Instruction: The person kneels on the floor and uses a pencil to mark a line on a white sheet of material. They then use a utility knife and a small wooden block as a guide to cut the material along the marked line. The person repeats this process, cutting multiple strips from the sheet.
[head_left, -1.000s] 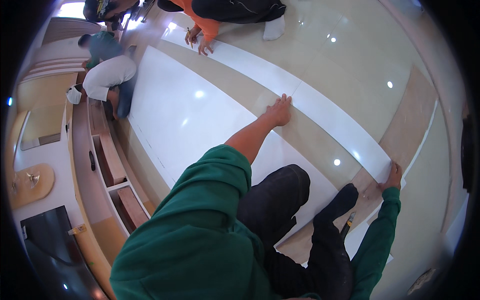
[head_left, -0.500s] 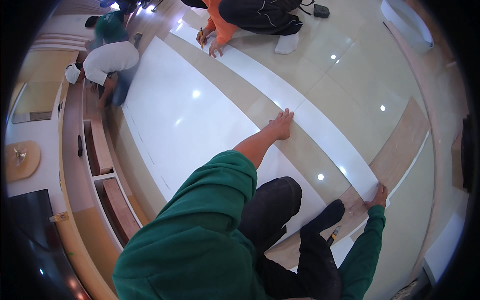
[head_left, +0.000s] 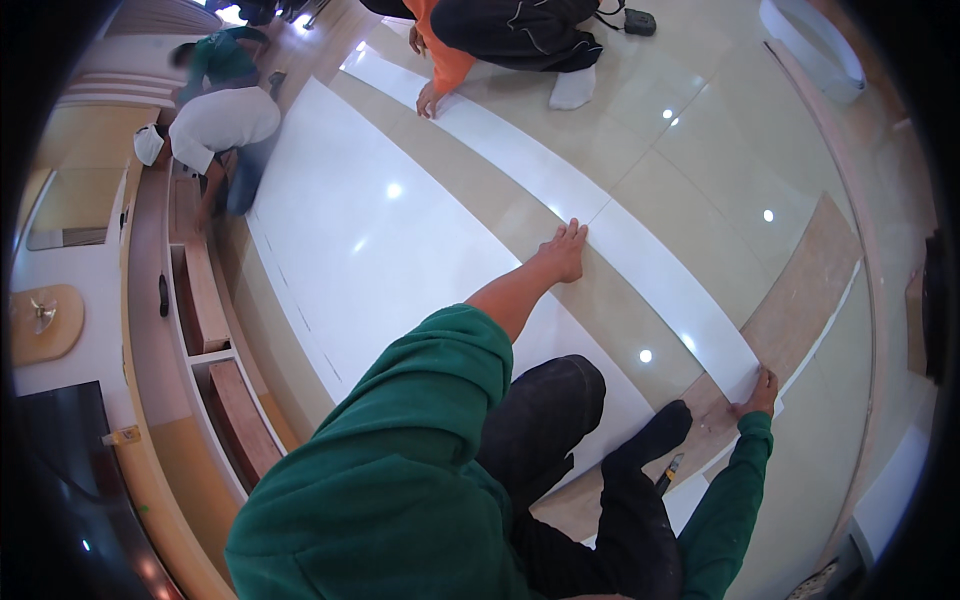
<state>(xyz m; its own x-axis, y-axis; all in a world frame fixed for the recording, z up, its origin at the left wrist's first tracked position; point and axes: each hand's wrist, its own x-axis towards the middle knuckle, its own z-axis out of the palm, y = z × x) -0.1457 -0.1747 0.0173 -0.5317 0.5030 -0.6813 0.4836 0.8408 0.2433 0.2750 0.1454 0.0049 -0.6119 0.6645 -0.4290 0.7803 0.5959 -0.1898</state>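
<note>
A long white strip point(head_left: 650, 249) of thin sheet material runs from far left to near right across the tiled floor. My left hand point(head_left: 562, 250) reaches over a wide white sheet point(head_left: 400, 210), its fingers stretched out and lying on the strip's left edge. At the strip's near end, my right hand point(head_left: 757, 393) pinches the corner between thumb and fingers. That end lies over a brown wood-look board point(head_left: 805, 265). A co-worker in an orange sleeve crouches at the far end, one hand point(head_left: 430, 100) resting on the strip; their other hand point(head_left: 417, 40) is partly hidden.
A utility knife point(head_left: 668, 474) lies beside my right leg. Low drawers point(head_left: 235, 410) line the left side, where two people bend down. A rolled white band point(head_left: 815, 50) stands at far right. A small dark device point(head_left: 640, 22) sits behind the co-worker.
The co-worker's hand with the yellow pen-like tool has drawn back from the strip toward their body, and the tool no longer shows. My hands have stayed in place.
</note>
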